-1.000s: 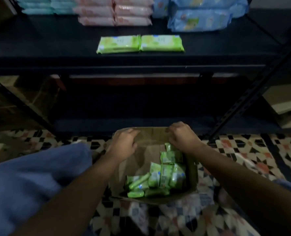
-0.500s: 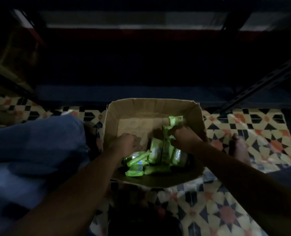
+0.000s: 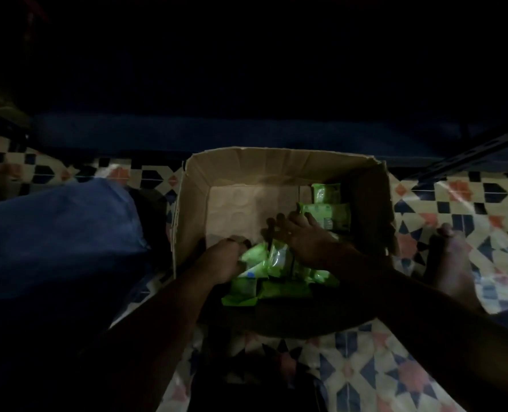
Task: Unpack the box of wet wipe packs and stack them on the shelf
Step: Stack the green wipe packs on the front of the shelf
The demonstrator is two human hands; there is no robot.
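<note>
Left hand (image 3: 224, 257) grips green plastic wipe packs (image 3: 264, 263); right hand (image 3: 301, 236) rests splayed atop. Slippery packs could spill in dim light.

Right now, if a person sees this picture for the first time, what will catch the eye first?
The bright green wet wipe packs stand out most, piled at the near side of the open cardboard box on the patterned tile floor. Both hands are in the box: the left hand curls on a pack, and the right hand rests spread over the pile. The shelf above is almost black.
</note>
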